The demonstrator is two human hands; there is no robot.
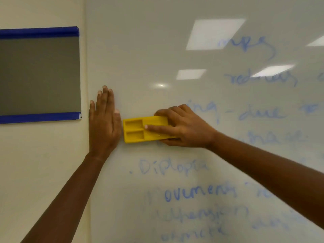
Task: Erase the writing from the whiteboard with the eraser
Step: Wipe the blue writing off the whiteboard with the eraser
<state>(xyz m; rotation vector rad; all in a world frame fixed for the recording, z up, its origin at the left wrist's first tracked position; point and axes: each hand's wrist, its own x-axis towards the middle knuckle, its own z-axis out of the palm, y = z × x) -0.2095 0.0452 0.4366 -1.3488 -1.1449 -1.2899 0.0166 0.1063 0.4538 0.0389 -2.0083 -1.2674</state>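
Panel on wall, left of board. Left hand lies flat, fingers straight, over board's left edge. Eraser sits just beside it on the board; right hand clamps it, forefinger across its recessed back. Writing fills right and below.

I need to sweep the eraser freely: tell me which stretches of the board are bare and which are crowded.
Bare: the whiteboard above the eraser and left hand, up to the top, rightward to the blue writing. Crowded: writing fills the board right of and below the right hand.
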